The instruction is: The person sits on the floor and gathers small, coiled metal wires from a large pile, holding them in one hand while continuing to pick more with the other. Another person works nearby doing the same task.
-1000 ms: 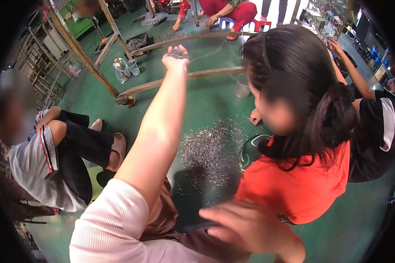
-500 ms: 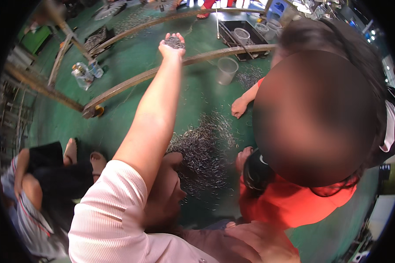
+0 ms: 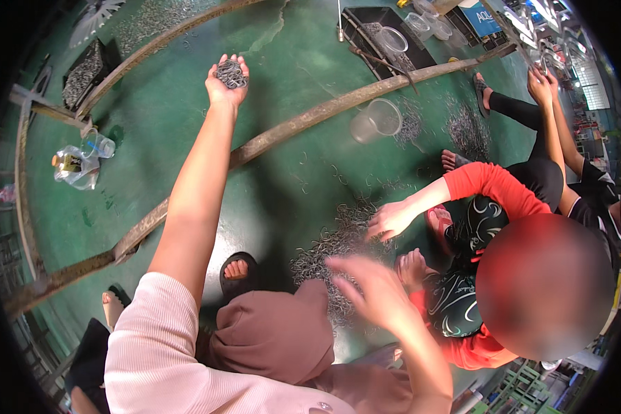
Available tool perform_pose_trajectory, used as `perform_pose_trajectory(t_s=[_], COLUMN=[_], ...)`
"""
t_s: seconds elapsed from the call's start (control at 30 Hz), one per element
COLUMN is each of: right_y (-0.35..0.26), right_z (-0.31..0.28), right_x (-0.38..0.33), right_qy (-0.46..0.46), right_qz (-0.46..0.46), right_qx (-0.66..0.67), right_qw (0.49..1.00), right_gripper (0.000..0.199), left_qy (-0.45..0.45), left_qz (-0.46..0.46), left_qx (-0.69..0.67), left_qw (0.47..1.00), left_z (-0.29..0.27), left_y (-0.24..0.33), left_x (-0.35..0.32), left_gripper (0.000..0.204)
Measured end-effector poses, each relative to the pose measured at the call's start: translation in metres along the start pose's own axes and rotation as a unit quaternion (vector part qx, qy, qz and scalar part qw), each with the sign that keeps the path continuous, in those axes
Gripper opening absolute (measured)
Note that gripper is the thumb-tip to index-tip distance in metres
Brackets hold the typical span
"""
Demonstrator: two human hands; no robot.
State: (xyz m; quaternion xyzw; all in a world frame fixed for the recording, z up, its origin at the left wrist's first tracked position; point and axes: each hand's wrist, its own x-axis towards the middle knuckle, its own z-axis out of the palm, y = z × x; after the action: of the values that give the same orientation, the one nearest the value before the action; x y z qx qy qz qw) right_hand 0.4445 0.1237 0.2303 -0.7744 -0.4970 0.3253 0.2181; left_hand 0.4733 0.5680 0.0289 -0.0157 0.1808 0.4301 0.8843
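My left arm stretches far out over the green floor. On its upturned palm, my left hand (image 3: 223, 93) holds a heap of small curved metal hooks (image 3: 232, 74), with the fingers curled up around them. My right hand (image 3: 374, 290) is blurred, empty as far as I can see, with thumb and fingers apart. It hovers above a loose pile of similar hooks (image 3: 317, 254) on the floor and covers part of it. Across the pile, the hand (image 3: 391, 219) of a person in red reaches down to its far side.
A wooden bar (image 3: 303, 121) crosses the floor beneath my left arm. Beyond it stand a clear plastic tub (image 3: 377, 121) and a black tray (image 3: 355, 24). A brown head covering (image 3: 272, 334) is close below me. Bottles in a plastic bag (image 3: 76, 168) lie at left.
My left hand has shifted left in view, still holding the hooks. My right hand has come into view over the pile. The person in red now stretches an arm to the pile.
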Motion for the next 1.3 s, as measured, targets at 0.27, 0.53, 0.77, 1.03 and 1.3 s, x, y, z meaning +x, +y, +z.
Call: perform_pose_trajectory(t_s=[0.27, 0.53, 0.77, 1.03, 1.3], right_y=[0.103, 0.209, 0.154, 0.031, 0.011], right_z=[-0.04, -0.021, -0.004, 0.0, 0.064], right_x=[0.2, 0.232, 0.183, 0.274, 0.353], right_qy=[0.177, 0.18, 0.476, 0.473, 0.149], right_qz=[0.374, 0.479, 0.386, 0.002, 0.007], right_qx=[0.123, -0.066, 0.009, -0.178, -0.477], right_qw=[0.902, 0.856, 0.79, 0.863, 0.866], right_gripper=[0.052, 0.047, 0.038, 0.018, 0.024], left_qy=[0.042, 0.038, 0.052, 0.009, -0.003], left_qz=[-0.07, -0.088, -0.068, -0.034, 0.111], left_qx=[-0.031, -0.061, -0.088, -0.027, 0.127], left_qw=[0.996, 0.993, 0.992, 0.999, 0.986], left_z=[-0.057, -0.053, -0.056, -0.036, -0.019], left_y=[0.01, -0.001, 0.015, 0.014, 0.012], left_x=[-0.005, -0.013, -0.009, -0.017, -0.021], left_gripper=[0.031, 0.025, 0.025, 0.024, 0.034])
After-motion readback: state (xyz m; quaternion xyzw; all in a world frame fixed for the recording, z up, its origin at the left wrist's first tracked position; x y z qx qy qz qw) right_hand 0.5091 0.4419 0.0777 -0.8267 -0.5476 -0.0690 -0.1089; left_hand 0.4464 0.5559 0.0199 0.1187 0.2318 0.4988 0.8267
